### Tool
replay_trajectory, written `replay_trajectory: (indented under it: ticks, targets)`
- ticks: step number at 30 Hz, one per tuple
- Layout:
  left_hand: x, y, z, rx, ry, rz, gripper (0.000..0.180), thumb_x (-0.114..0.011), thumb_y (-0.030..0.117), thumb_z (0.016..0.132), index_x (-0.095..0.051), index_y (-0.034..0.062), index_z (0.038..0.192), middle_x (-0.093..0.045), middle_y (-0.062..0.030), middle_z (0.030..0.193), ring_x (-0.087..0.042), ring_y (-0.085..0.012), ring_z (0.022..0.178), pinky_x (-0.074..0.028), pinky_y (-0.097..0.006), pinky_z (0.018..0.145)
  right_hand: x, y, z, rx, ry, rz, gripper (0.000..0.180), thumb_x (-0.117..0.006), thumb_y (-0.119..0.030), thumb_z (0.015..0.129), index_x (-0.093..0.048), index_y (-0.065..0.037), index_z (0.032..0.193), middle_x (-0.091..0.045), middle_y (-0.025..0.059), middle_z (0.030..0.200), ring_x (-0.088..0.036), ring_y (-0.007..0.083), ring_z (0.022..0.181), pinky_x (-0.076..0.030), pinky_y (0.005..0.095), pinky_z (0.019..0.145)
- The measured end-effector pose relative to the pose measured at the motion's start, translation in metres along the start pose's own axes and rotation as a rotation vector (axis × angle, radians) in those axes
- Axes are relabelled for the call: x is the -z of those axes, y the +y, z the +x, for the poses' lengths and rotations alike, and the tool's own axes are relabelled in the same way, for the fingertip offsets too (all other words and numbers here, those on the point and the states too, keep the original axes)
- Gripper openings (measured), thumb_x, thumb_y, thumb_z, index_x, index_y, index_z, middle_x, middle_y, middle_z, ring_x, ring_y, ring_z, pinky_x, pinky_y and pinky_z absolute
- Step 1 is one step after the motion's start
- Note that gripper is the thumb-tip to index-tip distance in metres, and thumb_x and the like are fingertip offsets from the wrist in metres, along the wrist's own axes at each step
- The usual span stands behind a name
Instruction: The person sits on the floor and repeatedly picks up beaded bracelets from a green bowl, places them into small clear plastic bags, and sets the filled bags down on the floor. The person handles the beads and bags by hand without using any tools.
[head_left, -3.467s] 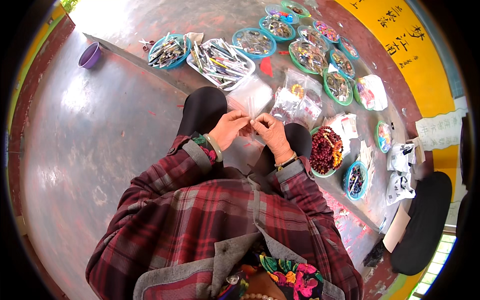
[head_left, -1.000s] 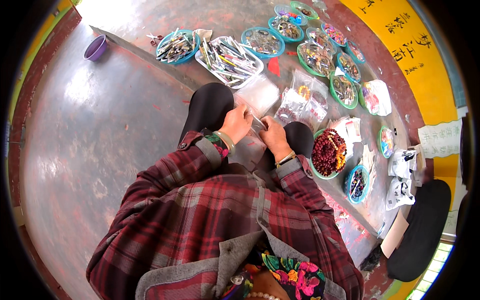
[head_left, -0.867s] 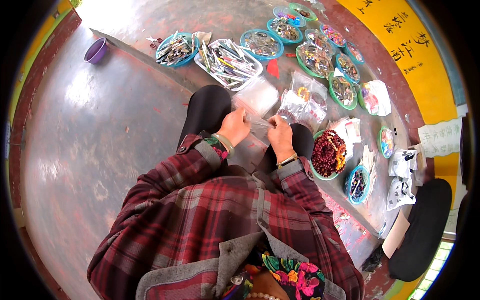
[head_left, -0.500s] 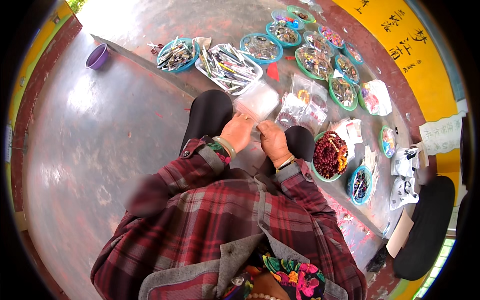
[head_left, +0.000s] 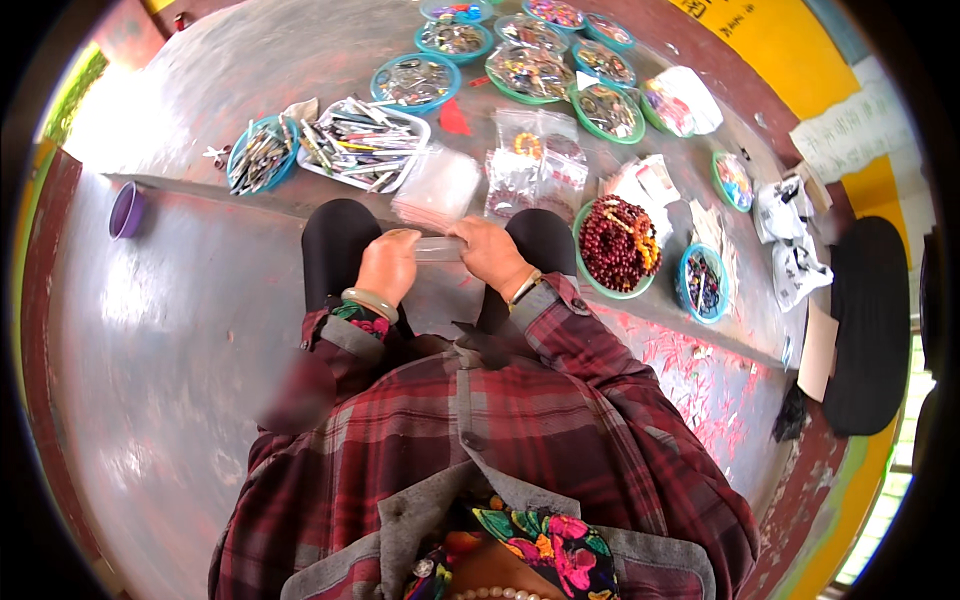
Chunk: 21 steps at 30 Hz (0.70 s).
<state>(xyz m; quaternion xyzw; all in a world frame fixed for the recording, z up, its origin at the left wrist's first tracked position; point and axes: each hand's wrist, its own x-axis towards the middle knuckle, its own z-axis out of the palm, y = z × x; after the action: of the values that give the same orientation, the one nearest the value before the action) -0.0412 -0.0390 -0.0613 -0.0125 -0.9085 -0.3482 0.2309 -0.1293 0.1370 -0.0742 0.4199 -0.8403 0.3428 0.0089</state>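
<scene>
My left hand (head_left: 387, 265) and my right hand (head_left: 487, 253) are side by side above my knees, both pinching a small clear plastic bag (head_left: 438, 247) stretched between them. A pale bangle is on my left wrist and a band on my right. Just beyond the hands lies a stack of clear plastic bags (head_left: 436, 187) on the grey floor.
A green dish of dark red beads (head_left: 614, 246) sits to my right. A white tray of pens and sticks (head_left: 362, 145) and several round blue and green dishes of small items (head_left: 414, 79) lie ahead. A purple cup (head_left: 126, 210) stands at the left, a black cushion (head_left: 866, 320) at the right.
My hands have stayed together over my knees and now hold the clear bag stretched flat between them. The view has tilted a little, so the trays sit higher.
</scene>
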Motion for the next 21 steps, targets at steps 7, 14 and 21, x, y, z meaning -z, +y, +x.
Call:
replay_trajectory:
  ticks: [7,14,21]
  targets:
    - [-0.003,0.006,-0.005,-0.044,-0.186,-0.095,0.015,-0.056,0.003,0.081,-0.065,-0.0023,0.092,-0.065,-0.0194,0.086,-0.064,-0.0333,0.081,-0.050,-0.036,0.071,0.005,0.011,-0.002,-0.130,-0.100,0.140,0.025,-0.046,-0.004,0.075,-0.064,-0.004,0.092,-0.063,0.0169,0.093,-0.059,0.0377,0.085,-0.047,0.0425,0.073]
    - [0.002,0.011,-0.004,0.179,-0.163,-0.222,0.019,-0.060,0.009,0.084,-0.065,-0.0032,0.097,-0.066,-0.0151,0.082,-0.065,-0.0205,0.073,-0.049,-0.028,0.067,0.033,0.003,0.001,-0.318,-0.117,0.551,0.018,-0.063,-0.012,0.078,-0.065,-0.003,0.093,-0.065,0.0110,0.083,-0.062,0.0210,0.076,-0.049,0.0325,0.069]
    - [0.000,0.017,-0.002,0.336,-0.190,-0.307,0.019,-0.057,0.016,0.087,-0.063,-0.0012,0.094,-0.061,-0.0170,0.072,-0.059,-0.0237,0.062,-0.045,-0.031,0.060,0.097,0.038,-0.034,-0.598,0.440,0.637,0.019,-0.067,-0.017,0.080,-0.067,-0.001,0.091,-0.065,0.0062,0.081,-0.059,0.0122,0.069,-0.049,0.0271,0.065]
